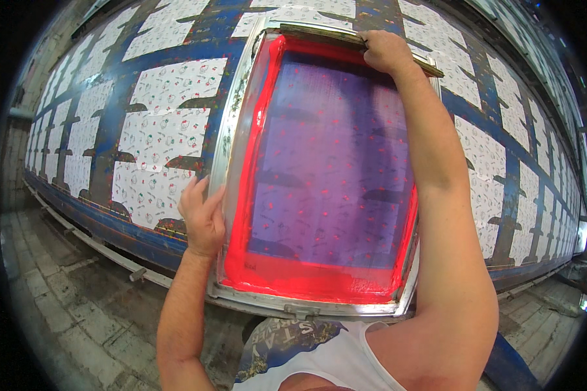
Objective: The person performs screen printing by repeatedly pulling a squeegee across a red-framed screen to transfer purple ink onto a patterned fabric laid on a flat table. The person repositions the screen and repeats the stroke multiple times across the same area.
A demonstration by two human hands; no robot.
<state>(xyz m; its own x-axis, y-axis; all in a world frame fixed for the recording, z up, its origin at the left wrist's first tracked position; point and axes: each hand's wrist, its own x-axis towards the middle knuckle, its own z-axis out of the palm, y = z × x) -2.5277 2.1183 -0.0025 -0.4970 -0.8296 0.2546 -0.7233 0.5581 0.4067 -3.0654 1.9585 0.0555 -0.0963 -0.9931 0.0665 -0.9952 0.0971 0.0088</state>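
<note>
A screen printing frame (228, 140) with metal sides lies before me on the long table. Its mesh (329, 176) looks purple, with small red marks across it, and red ink (313, 280) borders it, widest along the near end. At the far end, my right hand (386, 52) grips a long, narrow squeegee (316, 34) that lies across the frame. My right forearm passes over the frame's right side. Beside the left rail is my left hand (203, 215), its fingers apart and holding nothing. Its thumb side is at the rail; whether it touches, I cannot tell.
White printed fabric pieces (169, 124) with small red and green figures lie in rows on the blue, stained table (156, 244), both left and right of the frame. A rail (137, 274) runs along the table's near edge, above a paved floor (78, 309).
</note>
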